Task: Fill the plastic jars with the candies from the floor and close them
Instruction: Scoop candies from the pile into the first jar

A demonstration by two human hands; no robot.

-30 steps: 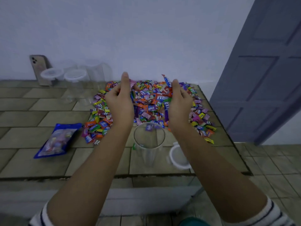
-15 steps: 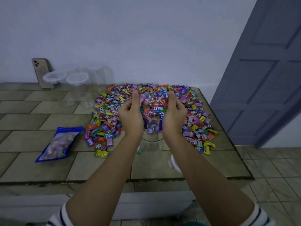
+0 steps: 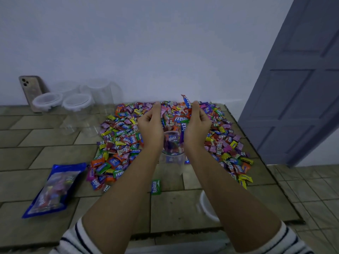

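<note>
A wide heap of colourful wrapped candies (image 3: pixel 124 143) covers the tiled floor. In front of it stands a clear open plastic jar (image 3: pixel 172 162) with a few candies inside. My left hand (image 3: pixel 151 125) and my right hand (image 3: pixel 195 125) are cupped together just above the jar's mouth, holding a scoop of candies (image 3: pixel 178 119) between them. Some wrappers hang down from the scoop into the jar. The jar's white lid (image 3: pixel 207 206) lies on the floor, partly hidden under my right forearm.
Several empty clear jars with white lids (image 3: pixel 77 101) stand at the back left by the wall, next to a leaning phone (image 3: pixel 32 88). A blue candy bag (image 3: pixel 53 189) lies at left. One green candy (image 3: pixel 156 186) lies alone. A grey door (image 3: pixel 297 88) stands at right.
My hands have closed in from the sides of the heap, gathered a scoop of candies and brought it over the jar. Candies now lie inside the jar.
</note>
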